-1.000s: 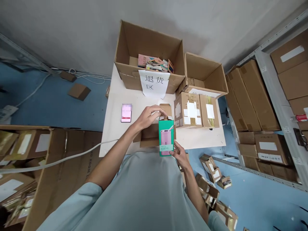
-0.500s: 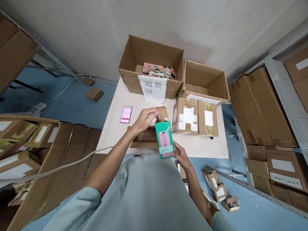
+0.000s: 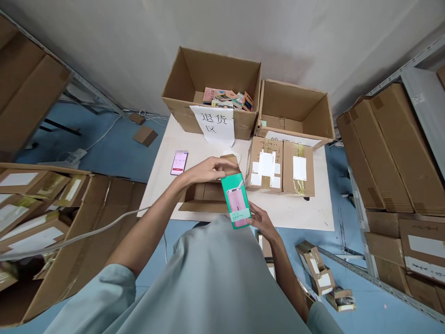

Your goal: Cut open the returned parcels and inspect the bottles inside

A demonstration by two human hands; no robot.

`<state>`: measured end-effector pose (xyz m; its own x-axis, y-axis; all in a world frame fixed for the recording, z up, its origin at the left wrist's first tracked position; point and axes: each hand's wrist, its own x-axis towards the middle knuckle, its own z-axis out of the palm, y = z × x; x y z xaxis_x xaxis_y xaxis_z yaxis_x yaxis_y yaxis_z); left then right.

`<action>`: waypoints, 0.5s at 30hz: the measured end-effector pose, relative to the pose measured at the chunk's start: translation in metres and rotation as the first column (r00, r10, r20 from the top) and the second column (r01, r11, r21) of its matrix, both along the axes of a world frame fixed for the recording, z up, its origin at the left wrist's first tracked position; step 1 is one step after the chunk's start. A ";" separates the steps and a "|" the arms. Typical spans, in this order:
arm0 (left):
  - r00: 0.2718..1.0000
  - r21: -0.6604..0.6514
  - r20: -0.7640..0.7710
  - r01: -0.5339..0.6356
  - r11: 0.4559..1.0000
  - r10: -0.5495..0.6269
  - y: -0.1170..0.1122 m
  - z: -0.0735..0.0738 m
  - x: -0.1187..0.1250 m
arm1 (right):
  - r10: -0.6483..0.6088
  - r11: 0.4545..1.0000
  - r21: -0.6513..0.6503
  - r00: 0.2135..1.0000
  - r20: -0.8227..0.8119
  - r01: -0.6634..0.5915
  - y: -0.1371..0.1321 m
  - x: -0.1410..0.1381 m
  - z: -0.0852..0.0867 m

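I hold a green product box point(image 3: 236, 200) with a pink appliance pictured on it, upright over the near edge of the white table point(image 3: 167, 162). My right hand point(image 3: 261, 221) grips its lower end. My left hand point(image 3: 208, 169) pinches its top end, fingers closed on the upper flap. Just behind the green box lies a small open cardboard box point(image 3: 205, 194) with its flaps spread. A phone point(image 3: 179, 163) with a lit screen lies flat on the table to the left.
Two large open cartons stand at the table's back: the left carton point(image 3: 212, 88) holds several small packets and bears a paper sign, the right carton point(image 3: 295, 113) holds flat cardboard. Two taped parcels point(image 3: 281, 166) sit beside them. Stacked boxes crowd both sides; small boxes litter the blue floor.
The view has shifted slightly. The green box has tilted a little more to the left and my left hand stays on its top end. The right hand keeps its grip below.
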<state>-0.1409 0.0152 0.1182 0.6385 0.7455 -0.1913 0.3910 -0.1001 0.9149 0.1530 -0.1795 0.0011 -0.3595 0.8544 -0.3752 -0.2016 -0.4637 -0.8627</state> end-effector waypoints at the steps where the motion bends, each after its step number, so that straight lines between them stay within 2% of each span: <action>1: 0.999 -0.040 -0.007 0.054 0.998 -0.054 0.006 0.000 -0.001 | 0.015 1.000 -0.002 1.000 0.001 -0.015 0.001 0.006 0.000; 3: 0.986 -0.153 -0.006 0.162 0.975 -0.165 0.016 0.001 -0.004 | 0.043 0.999 -0.006 0.999 0.011 -0.043 0.004 0.016 0.001; 5: 0.967 -0.279 0.021 0.248 0.928 -0.252 0.023 0.002 -0.006 | 0.065 0.998 -0.010 0.998 0.018 -0.064 0.006 0.024 0.003; 7: 0.961 -0.375 0.048 0.269 0.887 -0.272 0.027 -0.001 -0.005 | 0.086 0.996 -0.019 0.996 0.000 -0.086 0.007 0.028 0.004; 9: 0.978 -0.413 0.054 0.207 0.887 -0.203 0.027 -0.005 -0.003 | 0.101 0.994 -0.028 0.994 -0.037 -0.102 0.010 0.029 0.004; 12: 0.994 -0.398 0.094 0.085 0.914 -0.051 0.023 -0.011 0.001 | 0.091 0.995 -0.043 0.993 -0.075 -0.094 0.014 0.025 0.005; 15: 0.989 -0.366 0.149 0.040 0.930 0.016 0.021 -0.011 0.000 | 0.064 0.996 -0.056 0.995 -0.075 -0.068 0.018 0.021 0.005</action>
